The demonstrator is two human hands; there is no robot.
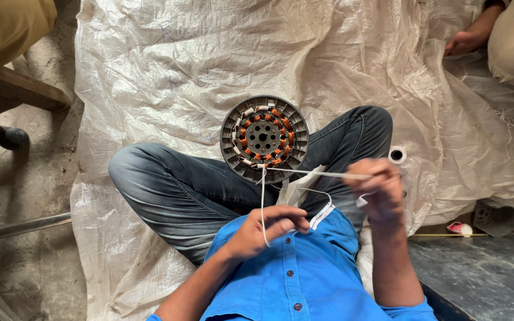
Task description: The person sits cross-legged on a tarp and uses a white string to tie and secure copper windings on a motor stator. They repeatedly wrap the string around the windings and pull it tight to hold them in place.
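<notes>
Fingers: those of the left hand (pixel 263 229) are curled narrow, pinching one run of white lacing cord (pixel 262 202) that drops straight from the stator toward the blue shirt (pixel 304 273); those of the right hand (pixel 379 190) are closed on the other run, a taut white strand (pixel 316 173) that leaves the same rim point and reaches out sideways. Item: round motor stator (pixel 264 138), grey slotted outer ring, copper windings with white wraps around a perforated hub; it rests on the crossed legs in jeans (pixel 209 190), facing up, and serves as the landmark for all places below. Both cord runs meet at the stator's near edge, the side toward the person. Well beyond the stator's right side a small white spool (pixel 397 155) lies on the crumpled white plastic sheet (pixel 168 65). Far past that, toward the upper right of the stator, another person's hand (pixel 468 40) rests on the sheet. Handling note, as a judgement: the knot at the near rim will seat best if both runs are drawn with even pull in opposite directions, the stator kept steady on the legs, and the cord held clear of the copper so it bites on the white wraps rather than scuffing the wire.
</notes>
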